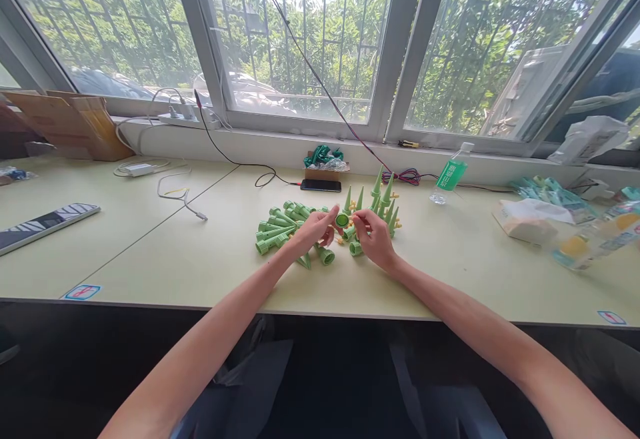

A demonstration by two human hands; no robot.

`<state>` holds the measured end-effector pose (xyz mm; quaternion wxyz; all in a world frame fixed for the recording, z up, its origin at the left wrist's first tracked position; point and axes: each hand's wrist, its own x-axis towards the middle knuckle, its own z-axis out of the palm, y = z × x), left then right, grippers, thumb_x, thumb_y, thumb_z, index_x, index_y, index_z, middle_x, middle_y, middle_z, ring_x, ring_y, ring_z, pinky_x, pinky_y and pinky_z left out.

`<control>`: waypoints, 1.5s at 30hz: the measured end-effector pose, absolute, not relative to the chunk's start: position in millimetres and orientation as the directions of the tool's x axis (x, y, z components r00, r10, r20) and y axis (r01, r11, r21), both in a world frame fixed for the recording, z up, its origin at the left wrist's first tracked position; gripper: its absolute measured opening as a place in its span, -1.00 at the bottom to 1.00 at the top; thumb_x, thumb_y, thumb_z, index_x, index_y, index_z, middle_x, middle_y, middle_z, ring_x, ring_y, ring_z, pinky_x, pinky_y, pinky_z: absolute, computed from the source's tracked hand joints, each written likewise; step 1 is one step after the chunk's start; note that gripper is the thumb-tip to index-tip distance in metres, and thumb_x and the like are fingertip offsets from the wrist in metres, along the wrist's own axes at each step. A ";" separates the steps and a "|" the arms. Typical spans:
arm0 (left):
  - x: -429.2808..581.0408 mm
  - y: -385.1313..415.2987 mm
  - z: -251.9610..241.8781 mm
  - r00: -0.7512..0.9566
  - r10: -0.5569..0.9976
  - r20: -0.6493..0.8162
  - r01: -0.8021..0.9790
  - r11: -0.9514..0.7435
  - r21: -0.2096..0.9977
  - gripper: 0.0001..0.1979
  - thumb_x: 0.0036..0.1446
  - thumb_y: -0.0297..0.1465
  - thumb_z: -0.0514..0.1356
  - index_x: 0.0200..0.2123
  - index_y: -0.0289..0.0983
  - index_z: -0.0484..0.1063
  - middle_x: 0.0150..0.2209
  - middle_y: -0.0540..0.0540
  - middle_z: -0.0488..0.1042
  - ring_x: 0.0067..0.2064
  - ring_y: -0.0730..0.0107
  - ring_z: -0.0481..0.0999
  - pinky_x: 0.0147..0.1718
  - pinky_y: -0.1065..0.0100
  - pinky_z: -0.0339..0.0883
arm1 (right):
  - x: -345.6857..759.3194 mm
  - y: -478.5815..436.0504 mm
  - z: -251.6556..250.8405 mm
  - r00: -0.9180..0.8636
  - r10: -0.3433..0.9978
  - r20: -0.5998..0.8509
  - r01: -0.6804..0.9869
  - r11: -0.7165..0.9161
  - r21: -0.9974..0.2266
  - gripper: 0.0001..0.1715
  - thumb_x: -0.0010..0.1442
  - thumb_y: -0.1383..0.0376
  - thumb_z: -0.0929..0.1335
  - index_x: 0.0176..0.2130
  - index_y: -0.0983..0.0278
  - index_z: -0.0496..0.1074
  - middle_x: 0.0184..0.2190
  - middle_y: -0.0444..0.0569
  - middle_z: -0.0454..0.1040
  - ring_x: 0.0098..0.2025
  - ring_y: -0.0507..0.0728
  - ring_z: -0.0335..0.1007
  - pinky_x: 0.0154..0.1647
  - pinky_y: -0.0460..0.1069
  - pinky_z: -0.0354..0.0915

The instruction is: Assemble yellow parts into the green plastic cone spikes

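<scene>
My left hand (318,227) grips a green plastic watering spike (343,221), its round open end turned toward me. Close on its right, my right hand (374,237) has thumb and fingers pinched together at the spike's side; whatever they hold is too small to make out. To the left under my hand lies a heap of green spikes (276,231), open ends facing outward. Several more spikes stand point up (387,193) behind my right hand, with small yellow parts on their sides. One loose spike (327,255) lies just below my hands.
Behind the spikes are a black phone (321,186) and a small box of green bags (326,159). A water bottle (451,173) stands at the right, near a tissue pack (530,220). At the left lie a charger cable (183,195) and a keyboard-like slab (47,227).
</scene>
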<state>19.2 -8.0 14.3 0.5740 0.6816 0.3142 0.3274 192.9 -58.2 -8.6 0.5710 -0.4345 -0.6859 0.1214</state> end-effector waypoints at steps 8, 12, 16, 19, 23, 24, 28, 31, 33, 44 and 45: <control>19.1 -11.5 16.9 0.612 0.788 0.063 0.065 -0.129 0.989 -0.38 0.13 0.12 0.10 -0.54 -0.37 0.43 -0.75 -0.02 0.26 -0.71 0.59 0.16 -0.73 0.50 0.00 | 196.3 -57.2 -7.5 0.010 0.770 0.638 0.456 0.565 -0.688 -0.68 0.33 0.07 0.23 -0.31 0.25 0.33 -0.52 -0.14 0.33 -0.50 0.02 0.22 -0.45 -0.07 0.26; 17.8 -11.2 15.8 0.604 0.783 0.151 0.036 -0.216 0.976 -0.49 0.12 0.03 0.18 -0.54 -0.32 0.32 -0.73 0.01 0.28 -0.70 0.60 0.16 -0.71 0.51 0.01 | 197.5 -57.2 -8.1 -0.002 0.780 0.625 0.454 0.558 -0.695 -0.66 0.33 0.06 0.22 -0.32 0.24 0.33 -0.54 -0.15 0.30 -0.53 0.01 0.17 -0.46 -0.08 0.23; 15.7 -13.5 17.3 0.584 0.774 0.245 0.072 -0.350 0.934 -0.57 0.12 -0.04 0.22 -0.48 -0.31 0.31 -0.72 0.09 0.23 -0.68 0.62 0.17 -0.66 0.52 0.05 | 197.3 -58.2 -7.3 -0.008 0.790 0.613 0.451 0.550 -0.703 -0.64 0.33 0.05 0.22 -0.35 0.25 0.31 -0.57 -0.18 0.25 -0.57 0.00 0.10 -0.50 -0.08 0.18; 15.6 -14.9 17.3 0.559 0.772 0.303 0.102 -0.427 0.898 -0.61 0.10 -0.07 0.24 -0.37 -0.32 0.40 -0.63 0.07 0.28 -0.64 0.61 0.22 -0.66 0.52 0.06 | 196.9 -59.3 -5.8 -0.003 0.796 0.606 0.454 0.541 -0.708 -0.63 0.33 0.05 0.22 -0.37 0.25 0.30 -0.58 -0.19 0.21 -0.58 -0.02 0.05 -0.54 -0.09 0.12; 18.2 -12.0 11.8 0.546 0.720 0.429 0.070 -0.549 0.833 -0.61 0.07 -0.13 0.29 -0.18 -0.31 0.47 -0.31 -0.05 0.43 -0.58 0.66 0.24 -0.63 0.51 0.15 | 197.0 -59.9 -5.0 -0.001 0.794 0.609 0.466 0.539 -0.702 -0.61 0.33 0.04 0.22 -0.39 0.26 0.29 -0.58 -0.20 0.19 -0.58 -0.02 0.05 -0.55 -0.09 0.09; 19.0 -11.0 10.2 0.533 0.705 0.468 0.065 -0.586 0.808 -0.63 0.07 -0.14 0.29 -0.18 -0.31 0.49 -0.26 -0.07 0.41 -0.59 0.69 0.21 -0.63 0.51 0.16 | 197.1 -59.8 -5.1 -0.001 0.792 0.610 0.469 0.540 -0.699 -0.60 0.33 0.04 0.22 -0.39 0.26 0.29 -0.58 -0.20 0.19 -0.58 -0.03 0.05 -0.55 -0.09 0.08; 22.1 -9.7 7.1 0.492 0.673 0.551 0.110 -0.676 0.728 -0.67 0.12 -0.14 0.25 -0.19 -0.28 0.51 -0.20 -0.08 0.38 -0.60 0.73 0.12 -0.64 0.52 0.12 | 196.4 -59.5 -6.1 0.013 0.783 0.622 0.465 0.546 -0.697 -0.59 0.32 0.02 0.22 -0.39 0.26 0.30 -0.57 -0.19 0.20 -0.58 -0.03 0.04 -0.56 -0.09 0.08; 23.4 -11.3 8.6 0.447 0.705 0.550 0.158 -0.668 0.727 -0.63 0.16 -0.11 0.21 -0.13 -0.27 0.48 -0.20 -0.09 0.41 -0.59 0.71 0.15 -0.64 0.52 0.12 | 194.5 -59.7 -6.2 0.063 0.772 0.632 0.456 0.541 -0.706 -0.59 0.32 0.01 0.22 -0.36 0.26 0.33 -0.55 -0.17 0.26 -0.57 -0.02 0.08 -0.56 -0.09 0.13; 23.4 -12.1 9.8 0.417 0.741 0.526 0.179 -0.634 0.752 -0.59 0.19 -0.07 0.16 -0.11 -0.28 0.44 -0.24 -0.08 0.44 -0.59 0.68 0.19 -0.63 0.53 0.13 | 193.6 -59.7 -6.3 0.100 0.758 0.644 0.456 0.541 -0.707 -0.60 0.32 0.01 0.23 -0.34 0.26 0.34 -0.52 -0.15 0.30 -0.55 -0.01 0.14 -0.54 -0.09 0.17; 23.6 -8.9 10.9 0.515 0.824 0.236 0.153 -0.360 0.920 -0.25 0.21 0.13 -0.07 -0.56 -0.41 0.49 -0.64 -0.12 0.44 -0.73 0.59 0.26 -0.72 0.49 0.07 | 195.4 -57.4 -8.1 0.103 0.702 0.705 0.501 0.575 -0.646 -0.69 0.34 0.10 0.23 -0.27 0.25 0.37 -0.42 -0.08 0.40 -0.44 0.04 0.30 -0.41 -0.07 0.29; 23.6 -9.7 12.0 0.528 0.824 0.207 0.150 -0.331 0.932 -0.25 0.20 0.15 -0.07 -0.55 -0.41 0.50 -0.64 -0.13 0.45 -0.74 0.59 0.25 -0.73 0.49 0.05 | 195.0 -57.7 -7.9 0.089 0.703 0.705 0.501 0.580 -0.642 -0.70 0.34 0.10 0.23 -0.26 0.25 0.38 -0.41 -0.07 0.41 -0.43 0.04 0.30 -0.40 -0.07 0.31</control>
